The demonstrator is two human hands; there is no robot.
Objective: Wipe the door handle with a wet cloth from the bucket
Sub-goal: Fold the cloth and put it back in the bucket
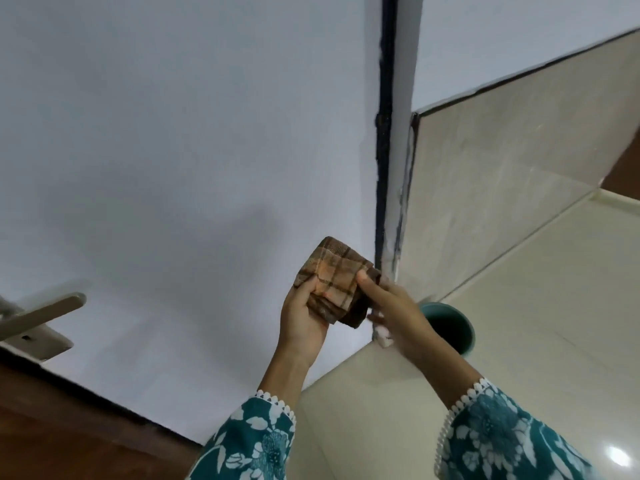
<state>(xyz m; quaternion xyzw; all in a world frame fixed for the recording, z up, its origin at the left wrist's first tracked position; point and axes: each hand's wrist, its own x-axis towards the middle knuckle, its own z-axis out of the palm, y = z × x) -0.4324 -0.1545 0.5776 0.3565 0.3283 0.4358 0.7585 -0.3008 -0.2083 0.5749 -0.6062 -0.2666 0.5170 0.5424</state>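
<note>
Holding a folded brown plaid cloth [329, 284] between both hands, the person stands at a white door. The left hand [304, 317] cups it, fingers curled; the right hand [391, 306] pinches its edge. The teal bucket [450, 327] sits on the floor below. The lever handle [45, 311], at the door's left edge, looks unwiped: next, carry the cloth across.

Woven checked cloth [330, 280]; brushed matt metal door handle [45, 311]; smooth matt painted door [173, 150]; glossy floor tiles [554, 306]; smooth plastic bucket [453, 323].
</note>
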